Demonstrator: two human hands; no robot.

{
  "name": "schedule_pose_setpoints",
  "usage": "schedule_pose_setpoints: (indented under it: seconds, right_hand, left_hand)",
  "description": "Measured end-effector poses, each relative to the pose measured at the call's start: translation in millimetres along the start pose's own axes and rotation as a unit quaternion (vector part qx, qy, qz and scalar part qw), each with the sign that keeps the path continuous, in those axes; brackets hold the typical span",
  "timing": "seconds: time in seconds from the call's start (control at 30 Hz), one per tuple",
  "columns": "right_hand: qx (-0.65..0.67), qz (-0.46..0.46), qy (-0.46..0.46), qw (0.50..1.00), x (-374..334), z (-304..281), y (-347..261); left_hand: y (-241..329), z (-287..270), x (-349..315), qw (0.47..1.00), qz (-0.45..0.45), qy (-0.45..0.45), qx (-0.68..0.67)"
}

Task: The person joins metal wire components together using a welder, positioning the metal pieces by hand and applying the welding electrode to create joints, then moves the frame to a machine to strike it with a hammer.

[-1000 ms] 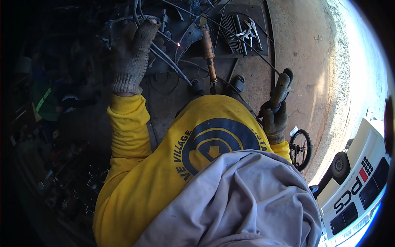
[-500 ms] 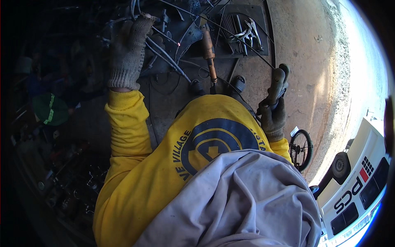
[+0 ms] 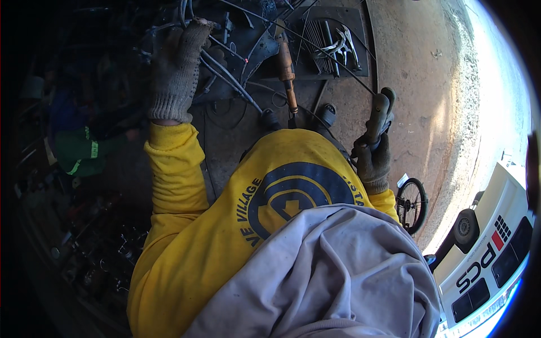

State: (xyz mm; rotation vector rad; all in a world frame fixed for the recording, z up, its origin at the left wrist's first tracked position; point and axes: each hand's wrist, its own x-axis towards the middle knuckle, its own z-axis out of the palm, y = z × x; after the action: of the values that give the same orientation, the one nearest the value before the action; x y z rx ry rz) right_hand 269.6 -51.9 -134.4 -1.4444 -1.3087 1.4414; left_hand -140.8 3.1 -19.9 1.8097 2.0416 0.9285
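Note:
My left hand (image 3: 179, 73), in a grey knitted glove, is closed round grey metal tubing (image 3: 231, 81) at the upper left; shadow partly hides its fingers. A small red glow shows on one tube to the right of that hand. On the right, my gloved right hand (image 3: 374, 163) is closed round a dark grey welding electrode holder (image 3: 377, 121). From the holder's end a long thin rod (image 3: 338, 61) runs up and left, over the tubing and tools. Between my hands lies a tool with a worn orange-brown handle (image 3: 285, 67).
Locking pliers (image 3: 345, 48) and thin rods lie on a dark plate (image 3: 359, 28) at the top. My feet are below it, near a cable. In the shade at left is a person in green (image 3: 84, 149). A small wheel (image 3: 412, 205) and a white vehicle (image 3: 479, 248) are at right.
The person in green at left has shifted, and an arm now reaches toward the right. Both my hands, the holder and the tubing look nearly unmoved. The red glow is slightly dimmer.

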Motion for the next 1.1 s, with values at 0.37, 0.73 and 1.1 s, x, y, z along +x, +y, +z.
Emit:
schedule_pose_setpoints:
  seconds: [0.37,0.73,1.1]
  right_hand:
    - [-0.011,-0.002,0.016,1.0,-2.8,-0.6,2.1]
    - [-0.05,-0.013,0.018,0.998,-4.2,-3.3,6.4]
    - [-0.241,-0.111,0.031,0.964,-1.3,-0.6,-11.6]
  left_hand:
    - [15.9,1.8,2.7,0.987,-0.111,0.031,-0.111]
    - [3.3,2.0,1.2,0.983,-0.128,0.001,-0.131]
    - [26.2,1.7,7.6,0.933,-0.284,-0.013,-0.219]
